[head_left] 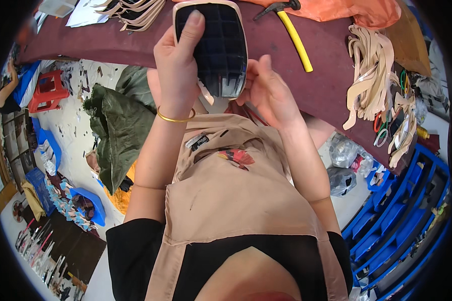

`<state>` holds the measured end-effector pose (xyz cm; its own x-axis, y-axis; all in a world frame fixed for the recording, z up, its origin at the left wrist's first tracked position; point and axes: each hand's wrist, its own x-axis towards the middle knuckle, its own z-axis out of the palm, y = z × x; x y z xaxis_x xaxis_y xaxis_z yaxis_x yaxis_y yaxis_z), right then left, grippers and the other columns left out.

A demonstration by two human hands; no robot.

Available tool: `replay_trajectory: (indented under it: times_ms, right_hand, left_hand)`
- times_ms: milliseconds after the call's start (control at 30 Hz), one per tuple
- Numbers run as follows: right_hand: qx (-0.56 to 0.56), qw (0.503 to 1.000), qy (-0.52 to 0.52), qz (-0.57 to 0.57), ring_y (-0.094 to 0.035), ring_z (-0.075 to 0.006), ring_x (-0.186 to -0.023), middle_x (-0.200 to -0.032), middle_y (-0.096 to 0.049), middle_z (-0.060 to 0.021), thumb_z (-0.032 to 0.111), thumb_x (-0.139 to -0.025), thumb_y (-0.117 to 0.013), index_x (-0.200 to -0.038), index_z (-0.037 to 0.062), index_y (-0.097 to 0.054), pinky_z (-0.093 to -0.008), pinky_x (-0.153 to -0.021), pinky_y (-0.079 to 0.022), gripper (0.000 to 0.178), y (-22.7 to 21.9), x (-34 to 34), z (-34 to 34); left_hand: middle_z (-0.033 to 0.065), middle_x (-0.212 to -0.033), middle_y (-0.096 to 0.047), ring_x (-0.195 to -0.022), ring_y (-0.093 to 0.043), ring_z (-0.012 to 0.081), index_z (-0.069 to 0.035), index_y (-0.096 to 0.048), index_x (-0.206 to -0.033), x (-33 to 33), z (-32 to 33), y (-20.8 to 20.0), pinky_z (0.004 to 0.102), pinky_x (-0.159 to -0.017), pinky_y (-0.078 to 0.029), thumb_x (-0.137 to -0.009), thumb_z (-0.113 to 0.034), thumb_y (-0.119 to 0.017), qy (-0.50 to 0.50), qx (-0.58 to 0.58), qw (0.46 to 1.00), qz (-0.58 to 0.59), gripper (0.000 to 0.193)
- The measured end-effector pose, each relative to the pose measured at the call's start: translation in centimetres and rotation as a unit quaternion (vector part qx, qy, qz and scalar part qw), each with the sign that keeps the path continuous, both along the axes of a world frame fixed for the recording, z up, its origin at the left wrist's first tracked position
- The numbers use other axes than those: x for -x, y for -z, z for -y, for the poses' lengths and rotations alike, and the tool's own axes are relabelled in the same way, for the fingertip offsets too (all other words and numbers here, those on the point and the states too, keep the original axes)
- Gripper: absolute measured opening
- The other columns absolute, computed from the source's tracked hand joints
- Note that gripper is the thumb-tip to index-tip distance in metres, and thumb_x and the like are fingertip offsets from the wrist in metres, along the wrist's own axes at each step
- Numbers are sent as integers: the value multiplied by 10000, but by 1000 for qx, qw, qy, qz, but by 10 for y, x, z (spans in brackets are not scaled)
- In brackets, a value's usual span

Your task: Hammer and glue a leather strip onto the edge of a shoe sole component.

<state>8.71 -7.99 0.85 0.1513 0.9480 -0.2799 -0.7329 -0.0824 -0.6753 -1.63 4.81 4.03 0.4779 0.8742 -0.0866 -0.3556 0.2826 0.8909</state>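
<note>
My left hand (181, 60) is closed round a dark, rounded-rectangular panel (221, 50) with a grid pattern and a pale rim. The thumb lies on its face, while the other fingers are hidden behind. At the panel's lower right edge is my right hand (271, 93), thumb raised and apart from loosely bent fingers. Some of its fingertips meet or pass behind the edge; whether they touch it is unclear. A thin pale strip (206, 93) shows at the panel's lower left, beside my left wrist.
On the maroon-covered table (271, 45) lie a hammer (294, 37) with a yellow handle, an orange sheet (336, 10) and bundled beige strips (369, 75). More strips (135, 12) lie far left. Blue racks (397, 210) stand right; a red stool (47, 90) and green cloth (118, 130) are left.
</note>
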Motion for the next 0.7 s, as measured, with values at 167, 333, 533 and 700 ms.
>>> replay_trajectory:
  times_ms: [167,333,533,700]
  right_hand:
    - [-8,997,73,-15,-536,-57,-761,-851,-603,-11,208,-896,-622,-922,37,-558,-197,-668,-418,184,-2,-7,1]
    - [53,979,112,161,-471,-13,-574,-686,-572,32,169,-901,-611,-889,31,-581,-160,-519,-359,142,-18,-19,5]
    - [49,980,172,89,-322,-8,-385,-582,-491,41,118,-901,-590,-949,60,-572,-181,-334,-213,78,-25,-50,19]
    - [10,989,149,4,-329,-45,-377,-537,-440,24,170,-902,-606,-896,100,-538,-196,-349,-245,98,-3,-24,16]
  left_hand:
    - [58,-808,-676,-658,-635,94,9,-645,-901,-3,5,6,214,-586,-515,-883,-249,-634,1,-1,1000,3,259]
    - [54,-834,-682,-668,-645,106,-13,-650,-901,-6,7,13,229,-608,-531,-896,-249,-609,-7,-3,1000,4,239]
    - [48,-821,-672,-658,-628,92,11,-639,-896,-2,8,10,215,-587,-517,-894,-244,-619,-11,29,1000,1,255]
    - [60,-828,-676,-667,-643,107,4,-635,-910,-6,9,11,229,-584,-535,-901,-249,-604,-32,46,998,23,255]
